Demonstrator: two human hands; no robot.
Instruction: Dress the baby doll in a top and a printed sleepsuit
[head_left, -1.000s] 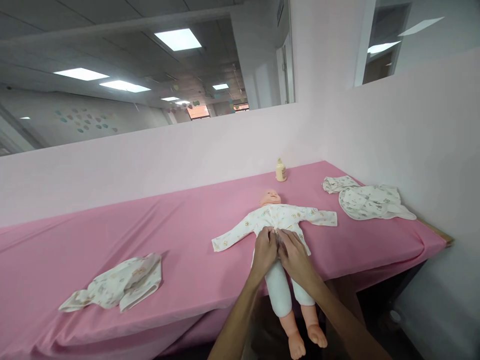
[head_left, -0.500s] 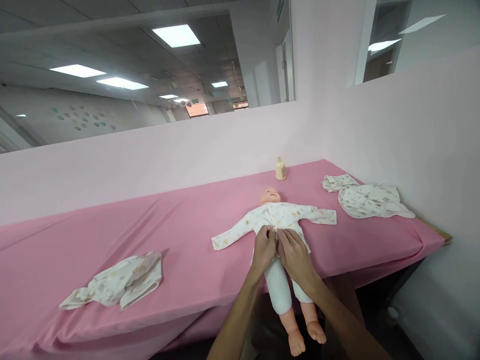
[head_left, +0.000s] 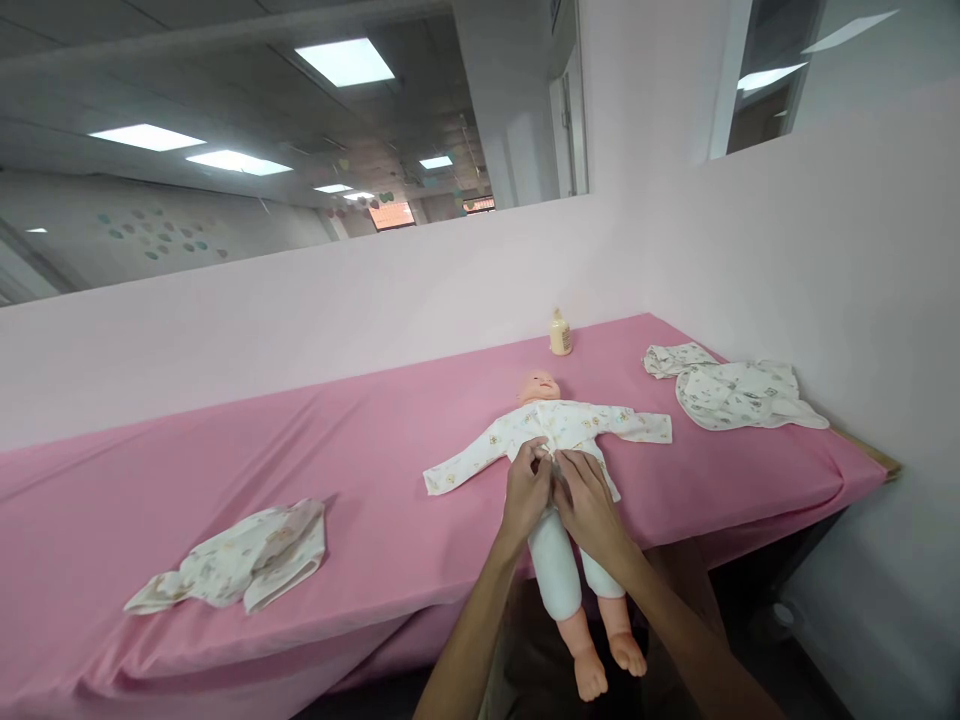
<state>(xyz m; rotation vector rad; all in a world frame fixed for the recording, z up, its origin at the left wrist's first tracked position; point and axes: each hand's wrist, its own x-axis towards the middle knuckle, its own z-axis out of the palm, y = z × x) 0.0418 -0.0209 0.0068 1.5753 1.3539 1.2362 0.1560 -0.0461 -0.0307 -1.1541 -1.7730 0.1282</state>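
Observation:
A baby doll (head_left: 555,565) lies on its back on the pink-covered table, its feet hanging past the near edge. It wears a white patterned baby shirt (head_left: 510,432) with both long sleeves spread out sideways. At the front of the shirt, over the doll's belly, my left hand (head_left: 527,490) pinches the cloth with bent fingers. Close beside it, my right hand (head_left: 589,500) also has its fingers closed on the shirt front. Between the fingertips the exact fastening is hidden.
A crumpled patterned baby garment (head_left: 232,560) lies to the left on the pink cloth (head_left: 375,470). Folded printed baby clothes (head_left: 750,393) lie at the right end by the wall. Beyond the doll's head stands a cream pump bottle (head_left: 560,334). A wall with a window backs the table.
My left fingers have shifted slightly upward on the shirt front, while the right hand stays nearly where it was. The whole view has moved a little.

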